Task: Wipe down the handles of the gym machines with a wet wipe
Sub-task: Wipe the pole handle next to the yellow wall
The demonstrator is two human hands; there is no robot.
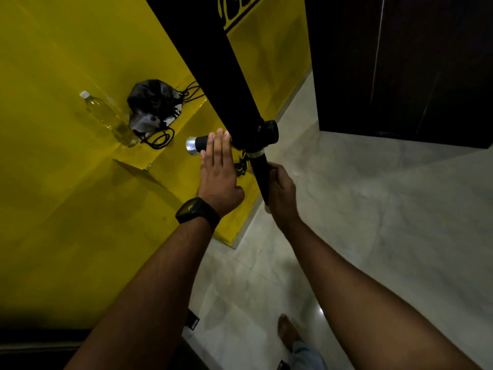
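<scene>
Yellow matting [66, 209] backs a thick black machine arm [213, 62]: left of it, the flat, straight-fingered left hand [217, 172] steadies a chrome-capped black handle [196, 145]; below it, the right hand [282, 193] curls round a second black handle [259, 169], probably wiping.

Two hands [218, 169] [282, 193] at two black handles [198, 143] [260, 173]. One yellow mat [53, 182], one plastic bottle [106, 117], one black drawstring bag [152, 102]. One wristwatch [197, 212], one bare foot [288, 333].

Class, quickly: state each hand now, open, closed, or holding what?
Left hand: open, straight fingers on the silver-capped handle.
Right hand: closed around the lower black handle.
</scene>
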